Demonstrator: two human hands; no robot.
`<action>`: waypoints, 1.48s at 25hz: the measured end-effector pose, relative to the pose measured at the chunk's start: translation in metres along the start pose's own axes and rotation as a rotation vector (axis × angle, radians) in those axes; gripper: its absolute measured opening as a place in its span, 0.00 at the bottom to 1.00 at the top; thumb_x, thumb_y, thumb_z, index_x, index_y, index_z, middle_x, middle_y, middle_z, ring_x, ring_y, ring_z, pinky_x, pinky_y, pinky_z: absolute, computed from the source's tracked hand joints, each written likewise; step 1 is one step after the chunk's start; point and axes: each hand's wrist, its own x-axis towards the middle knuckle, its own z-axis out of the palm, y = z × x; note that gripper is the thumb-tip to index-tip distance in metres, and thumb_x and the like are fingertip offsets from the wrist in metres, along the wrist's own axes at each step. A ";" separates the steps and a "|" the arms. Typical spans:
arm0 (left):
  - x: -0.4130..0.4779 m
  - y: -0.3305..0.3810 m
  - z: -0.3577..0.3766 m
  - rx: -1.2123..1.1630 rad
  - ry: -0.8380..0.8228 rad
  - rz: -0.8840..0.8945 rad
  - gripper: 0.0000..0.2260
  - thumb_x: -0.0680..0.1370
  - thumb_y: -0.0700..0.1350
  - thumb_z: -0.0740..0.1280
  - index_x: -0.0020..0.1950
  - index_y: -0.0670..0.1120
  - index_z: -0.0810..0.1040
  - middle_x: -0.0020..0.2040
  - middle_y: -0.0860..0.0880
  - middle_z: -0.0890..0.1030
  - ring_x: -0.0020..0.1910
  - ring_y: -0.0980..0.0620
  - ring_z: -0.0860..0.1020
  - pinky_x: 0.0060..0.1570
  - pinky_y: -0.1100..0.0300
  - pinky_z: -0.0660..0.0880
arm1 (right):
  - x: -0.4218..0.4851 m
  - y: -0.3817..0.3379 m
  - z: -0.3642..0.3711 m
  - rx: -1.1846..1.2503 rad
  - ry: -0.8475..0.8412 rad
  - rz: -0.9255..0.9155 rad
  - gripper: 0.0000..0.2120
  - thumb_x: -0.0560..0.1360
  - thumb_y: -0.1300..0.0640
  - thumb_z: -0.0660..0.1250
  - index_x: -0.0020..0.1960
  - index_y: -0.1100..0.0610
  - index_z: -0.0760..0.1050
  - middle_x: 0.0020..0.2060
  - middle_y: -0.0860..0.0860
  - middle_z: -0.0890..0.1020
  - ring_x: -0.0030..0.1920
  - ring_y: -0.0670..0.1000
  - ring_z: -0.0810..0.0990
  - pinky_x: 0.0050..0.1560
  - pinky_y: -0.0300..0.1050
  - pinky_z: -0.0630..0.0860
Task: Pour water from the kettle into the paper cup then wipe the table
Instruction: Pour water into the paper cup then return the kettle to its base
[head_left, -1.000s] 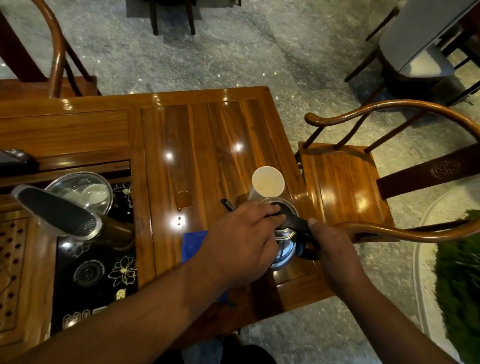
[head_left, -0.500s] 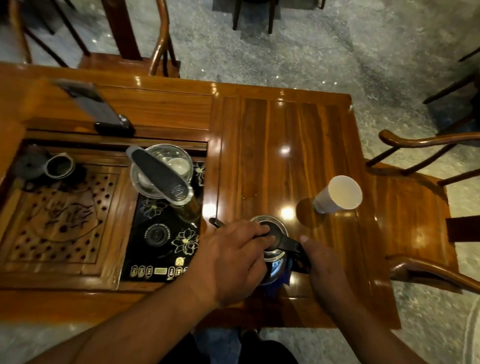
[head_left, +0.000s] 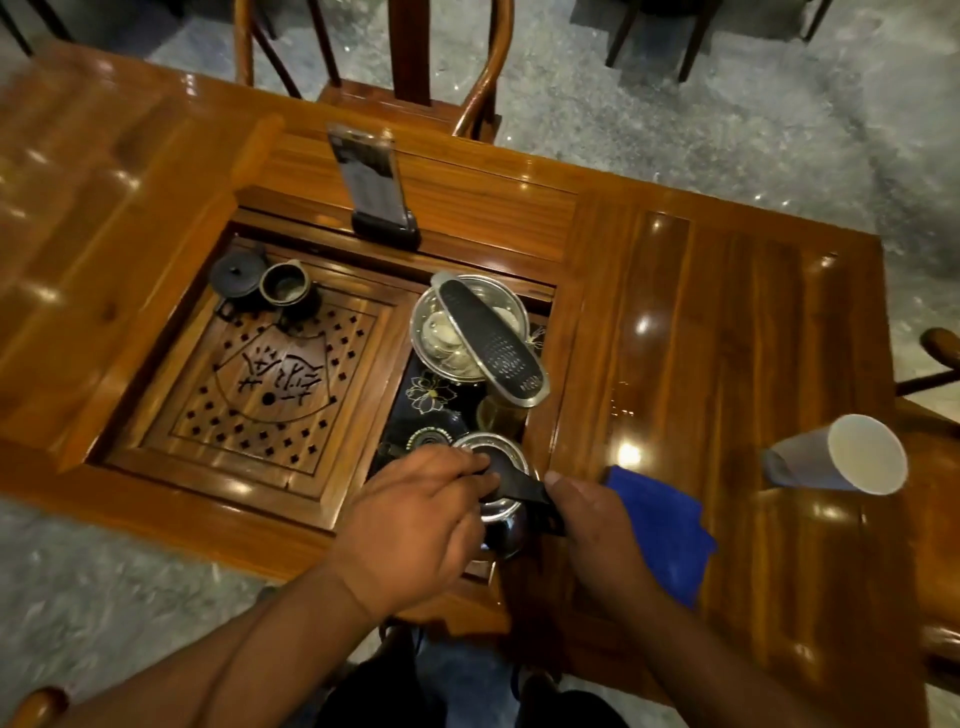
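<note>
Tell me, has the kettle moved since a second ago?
Yes. The kettle went left, away from the paper cup, off the blue cloth, toward the black stove panel.

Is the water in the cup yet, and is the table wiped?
Whether water is in the paper cup cannot be told. Both hands are on the kettle: left hand on its top, right hand at the handle, near the black stove panel. The blue cloth lies unused; wiping looks left.
</note>
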 end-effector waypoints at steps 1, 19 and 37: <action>-0.003 -0.006 -0.004 0.011 0.002 -0.016 0.15 0.79 0.45 0.64 0.61 0.45 0.85 0.61 0.47 0.84 0.61 0.47 0.81 0.59 0.48 0.80 | 0.003 -0.001 0.009 -0.004 -0.022 -0.001 0.20 0.81 0.51 0.62 0.35 0.54 0.82 0.28 0.48 0.83 0.29 0.41 0.78 0.33 0.33 0.74; -0.015 -0.075 -0.006 0.136 -0.057 -0.230 0.21 0.78 0.48 0.60 0.66 0.45 0.82 0.69 0.47 0.81 0.70 0.45 0.76 0.73 0.47 0.68 | 0.054 0.031 0.099 -0.089 0.080 0.014 0.29 0.76 0.34 0.61 0.44 0.61 0.83 0.41 0.65 0.85 0.45 0.66 0.82 0.48 0.64 0.79; -0.021 -0.088 0.011 0.131 -0.120 -0.158 0.26 0.80 0.48 0.60 0.78 0.44 0.70 0.80 0.47 0.68 0.81 0.50 0.62 0.79 0.42 0.58 | 0.065 0.043 0.096 -0.013 0.043 -0.011 0.32 0.75 0.36 0.63 0.43 0.68 0.76 0.38 0.70 0.78 0.36 0.55 0.75 0.38 0.57 0.75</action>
